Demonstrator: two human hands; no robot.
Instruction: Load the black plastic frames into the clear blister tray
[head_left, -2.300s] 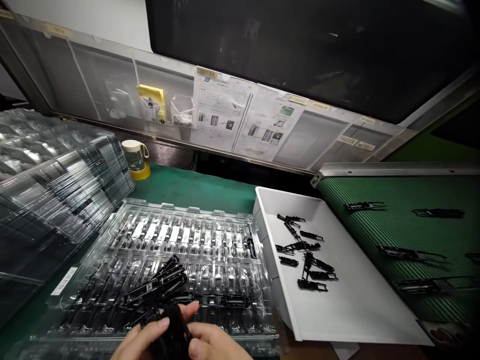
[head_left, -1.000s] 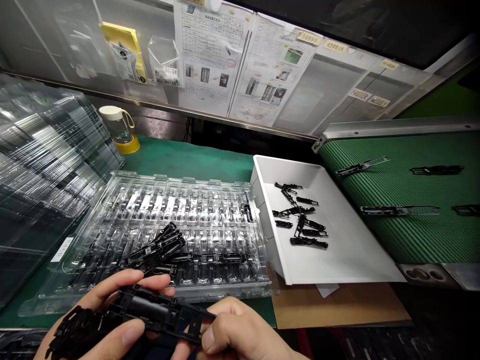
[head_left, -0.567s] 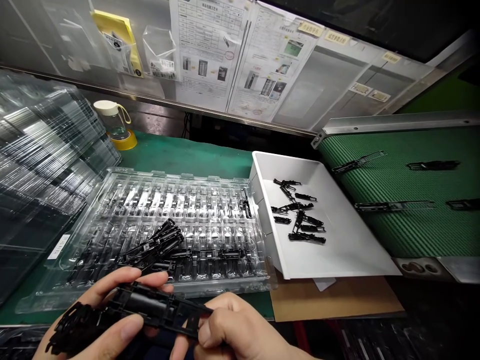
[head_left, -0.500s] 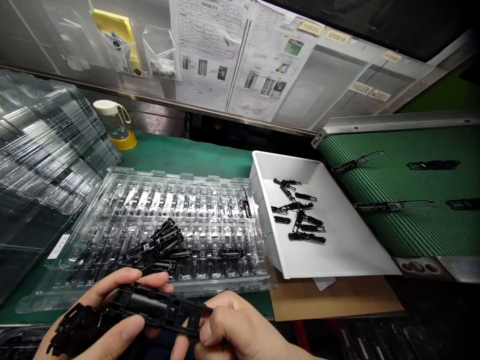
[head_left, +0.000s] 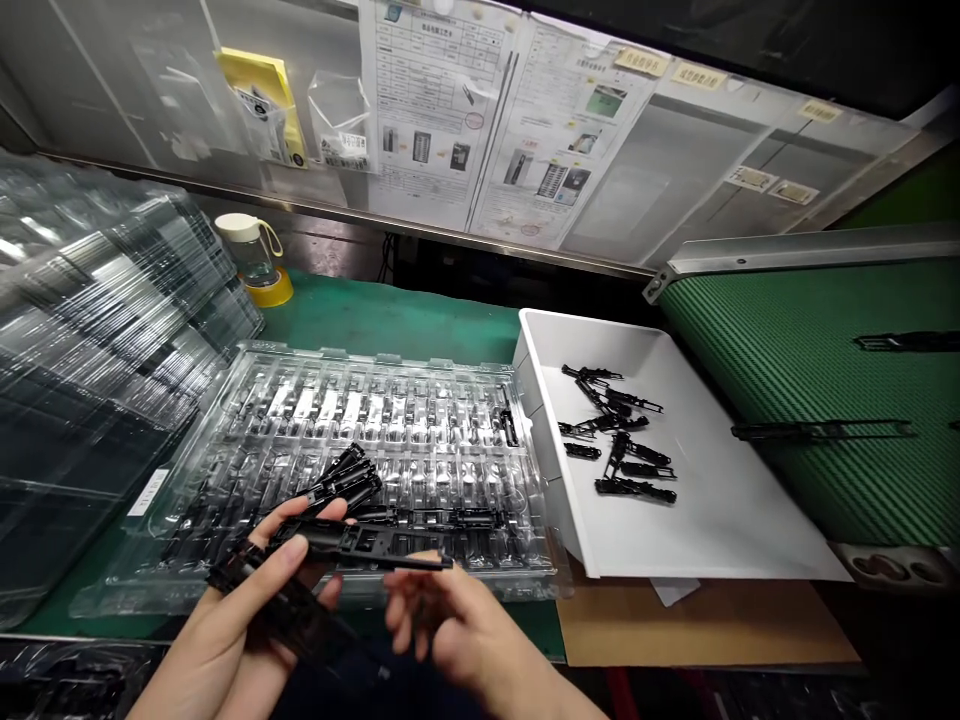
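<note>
At the near edge of the table, the left hand pinches a long black plastic part level over the clear tray, more black parts tucked in its palm. The right hand hangs just below it, fingers loosely spread, gripping nothing; a white bin sits to the right.
</note>
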